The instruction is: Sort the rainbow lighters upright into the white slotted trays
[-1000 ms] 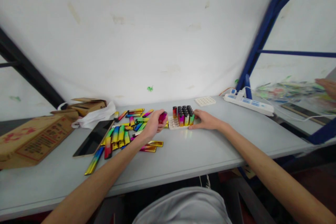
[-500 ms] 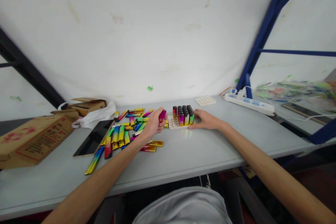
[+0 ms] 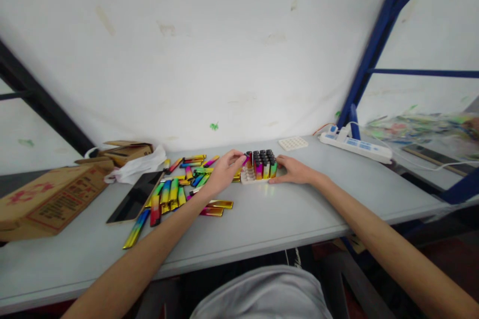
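A white tray with round holes [image 3: 248, 176] lies on the grey table, holding several upright lighters [image 3: 266, 163] with black tops. My left hand [image 3: 226, 171] is closed on a purple lighter [image 3: 245, 160] at the tray's left side, most of it hidden by the fingers. At the tray's right side rests my right hand [image 3: 294, 170], thumb and fingers apart, touching the tray and the outer lighters. Many loose shiny lighters [image 3: 173, 192] in rainbow colours lie in a pile left of my left hand.
A dark tablet [image 3: 134, 197] lies left of the pile, beside a cardboard box [image 3: 52, 194] and a white plastic bag [image 3: 139, 167]. Another white holed tray [image 3: 293, 143] sits near the wall. A power strip [image 3: 355, 147] is at the right, with bagged items beyond.
My left hand has moved right, bringing the purple lighter from beside the tray to its left rear holes. My right hand has stayed at the tray.
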`<control>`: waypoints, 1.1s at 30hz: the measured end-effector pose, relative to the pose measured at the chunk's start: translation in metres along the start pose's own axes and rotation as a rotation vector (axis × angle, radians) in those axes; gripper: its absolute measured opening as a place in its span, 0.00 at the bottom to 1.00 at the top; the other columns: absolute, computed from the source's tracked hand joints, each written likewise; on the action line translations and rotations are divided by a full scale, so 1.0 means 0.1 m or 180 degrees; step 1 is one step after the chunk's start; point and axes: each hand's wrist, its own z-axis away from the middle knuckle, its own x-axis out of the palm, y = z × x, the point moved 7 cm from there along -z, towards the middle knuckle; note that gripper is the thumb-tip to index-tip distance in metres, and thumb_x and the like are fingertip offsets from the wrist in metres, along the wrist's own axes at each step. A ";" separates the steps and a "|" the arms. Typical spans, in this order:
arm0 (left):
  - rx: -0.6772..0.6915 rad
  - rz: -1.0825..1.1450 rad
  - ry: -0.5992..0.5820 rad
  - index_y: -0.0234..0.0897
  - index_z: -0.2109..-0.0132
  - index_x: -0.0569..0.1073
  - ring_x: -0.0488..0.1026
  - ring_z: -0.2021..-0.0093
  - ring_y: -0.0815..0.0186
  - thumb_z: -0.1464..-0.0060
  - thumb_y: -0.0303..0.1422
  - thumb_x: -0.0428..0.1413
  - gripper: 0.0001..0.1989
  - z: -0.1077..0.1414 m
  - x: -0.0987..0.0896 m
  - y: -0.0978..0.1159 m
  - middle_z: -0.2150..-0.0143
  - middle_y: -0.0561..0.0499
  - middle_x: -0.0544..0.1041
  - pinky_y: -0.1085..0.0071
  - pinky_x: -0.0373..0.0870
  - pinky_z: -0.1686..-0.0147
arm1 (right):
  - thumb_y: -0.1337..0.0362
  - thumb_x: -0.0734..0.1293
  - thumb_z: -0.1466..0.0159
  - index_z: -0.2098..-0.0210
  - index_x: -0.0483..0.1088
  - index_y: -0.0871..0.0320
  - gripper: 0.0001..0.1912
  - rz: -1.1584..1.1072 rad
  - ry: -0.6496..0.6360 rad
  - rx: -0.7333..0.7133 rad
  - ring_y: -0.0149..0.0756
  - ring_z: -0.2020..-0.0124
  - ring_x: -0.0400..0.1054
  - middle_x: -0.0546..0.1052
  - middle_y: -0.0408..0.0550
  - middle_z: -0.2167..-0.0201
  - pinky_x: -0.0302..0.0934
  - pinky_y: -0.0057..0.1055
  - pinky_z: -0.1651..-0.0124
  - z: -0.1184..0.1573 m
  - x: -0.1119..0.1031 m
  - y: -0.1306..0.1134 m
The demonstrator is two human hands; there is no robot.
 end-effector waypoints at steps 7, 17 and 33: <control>0.0120 -0.0437 0.0312 0.35 0.58 0.79 0.80 0.60 0.59 0.42 0.46 0.60 0.17 -0.06 -0.06 0.03 0.61 0.46 0.83 0.66 0.76 0.58 | 0.41 0.75 0.42 0.52 0.74 0.61 0.32 0.0027 -0.0038 0.0002 0.43 0.63 0.67 0.73 0.51 0.62 0.62 0.35 0.58 -0.01 0.01 0.00; 0.0328 -0.0551 0.0019 0.36 0.55 0.77 0.83 0.64 0.58 0.39 0.44 0.59 0.15 -0.07 0.00 -0.05 0.66 0.47 0.84 0.62 0.80 0.57 | 0.41 0.74 0.41 0.51 0.74 0.61 0.32 0.0070 -0.0087 0.0016 0.44 0.62 0.69 0.74 0.52 0.61 0.63 0.35 0.58 0.00 0.00 -0.01; 0.0471 -0.0940 -0.0162 0.35 0.56 0.77 0.83 0.62 0.58 0.37 0.41 0.57 0.13 -0.11 -0.01 0.02 0.62 0.44 0.85 0.61 0.80 0.56 | 0.40 0.73 0.40 0.52 0.74 0.61 0.31 0.0042 -0.0120 0.0009 0.43 0.61 0.68 0.74 0.52 0.60 0.63 0.35 0.57 0.02 -0.02 -0.02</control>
